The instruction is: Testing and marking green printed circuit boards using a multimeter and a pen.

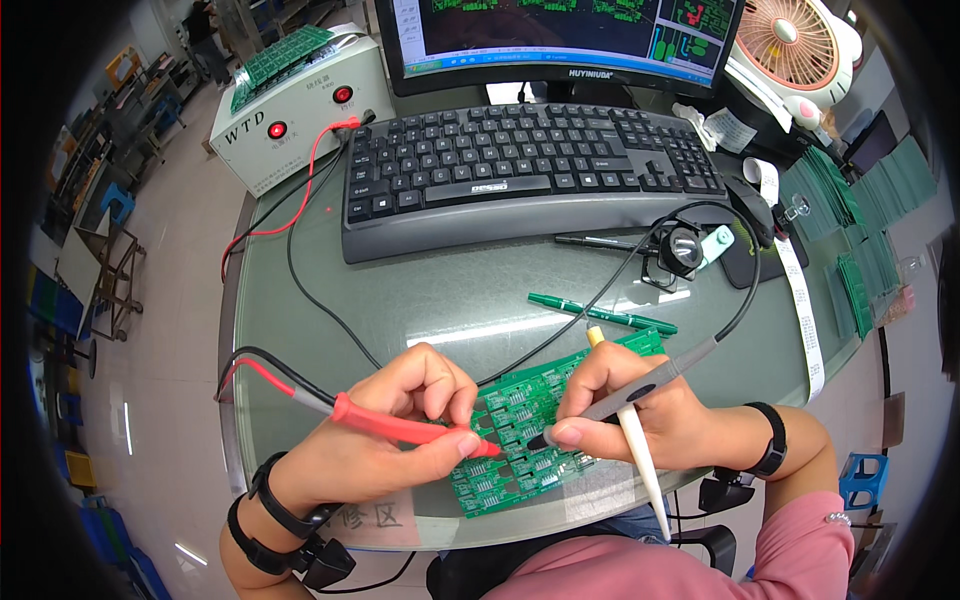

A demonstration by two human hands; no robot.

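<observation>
My left hand (370, 455) pinches a red test probe (395, 425) whose tip points down at a green circuit board (508, 425). My right hand (645, 415) grips a grey test probe (632, 392), its dark tip at the same board. Also held across the right hand is a white tapered stick (642, 460) with a yellowish upper end, its point hanging toward me past the table edge. The panel lies flat and slightly tilted at the table's near side. Whether either probe tip touches it, I cannot tell.
A black keyboard (540, 150) and monitor (560, 45) stand behind. A white power box (300, 115) with red switches sits back left. Green marker (600, 312), small magnifier (680, 250), paper strip (800, 310), stacked boards (850, 200) and fan (790, 40) lie rightward. Probe cables cross the table.
</observation>
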